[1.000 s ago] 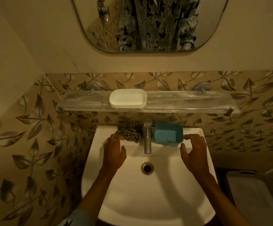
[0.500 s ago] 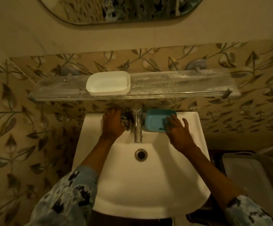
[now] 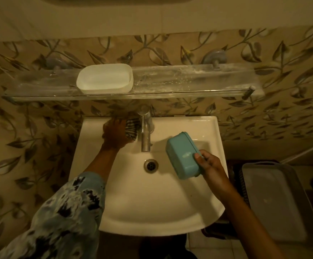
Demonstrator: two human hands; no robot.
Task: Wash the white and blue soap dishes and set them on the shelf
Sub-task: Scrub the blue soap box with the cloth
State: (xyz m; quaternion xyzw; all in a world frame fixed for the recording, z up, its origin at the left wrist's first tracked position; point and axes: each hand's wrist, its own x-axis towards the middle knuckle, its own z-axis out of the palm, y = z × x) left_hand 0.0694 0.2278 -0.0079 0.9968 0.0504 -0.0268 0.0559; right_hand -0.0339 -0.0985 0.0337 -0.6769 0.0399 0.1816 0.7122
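Observation:
The white soap dish (image 3: 105,79) sits on the glass shelf (image 3: 189,79), left of its middle. My right hand (image 3: 209,165) holds the blue soap dish (image 3: 182,156) tilted over the right side of the white sink (image 3: 148,202), with the thumb on its side. My left hand (image 3: 114,134) is at the back left of the sink, closed on a checked cloth (image 3: 132,126) next to the tap (image 3: 145,131).
The drain (image 3: 151,165) lies below the tap spout. A grey lidded bin (image 3: 275,202) stands on the floor to the right of the sink. Leaf-patterned tiles cover the wall behind.
My right hand has lifted the blue soap dish off the sink's back ledge and brought it forward and right over the basin. My left hand has closed on the cloth.

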